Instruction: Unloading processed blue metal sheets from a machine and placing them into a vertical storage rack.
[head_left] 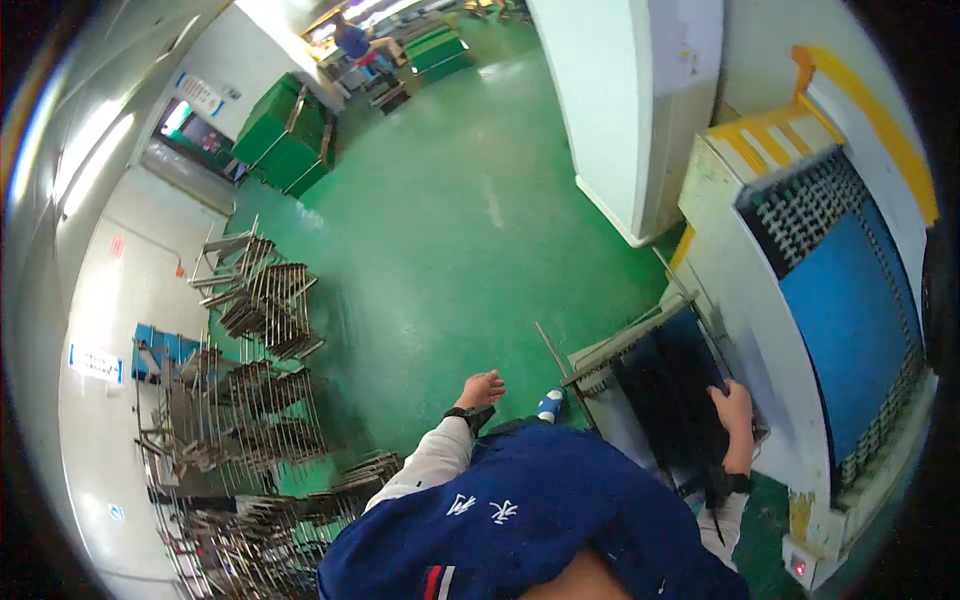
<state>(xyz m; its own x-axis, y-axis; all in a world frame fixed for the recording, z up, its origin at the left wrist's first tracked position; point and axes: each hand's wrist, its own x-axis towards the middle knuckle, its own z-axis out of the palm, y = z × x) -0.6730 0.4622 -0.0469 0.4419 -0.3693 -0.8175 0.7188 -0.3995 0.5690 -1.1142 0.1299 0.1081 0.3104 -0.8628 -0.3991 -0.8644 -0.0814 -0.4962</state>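
My right hand [735,410] is at the right edge of a stack of thin black sheets [665,385], its fingers bent over that edge. The sheets stand close together in a metal rack [572,378] with thin rods sticking up at its corners. What the sheets are made of cannot be told. My left hand [482,389] hangs over the green floor in front of my body, holding nothing, its fingers loosely stretched. A dark band goes round each wrist.
At the right stands a machine [850,320] with a blue panel and metal chain belt, beside a white pillar [615,120]. Several metal racks [255,410] crowd the left wall. Green bins [285,135] stand farther off; a person [355,42] is at the far end.
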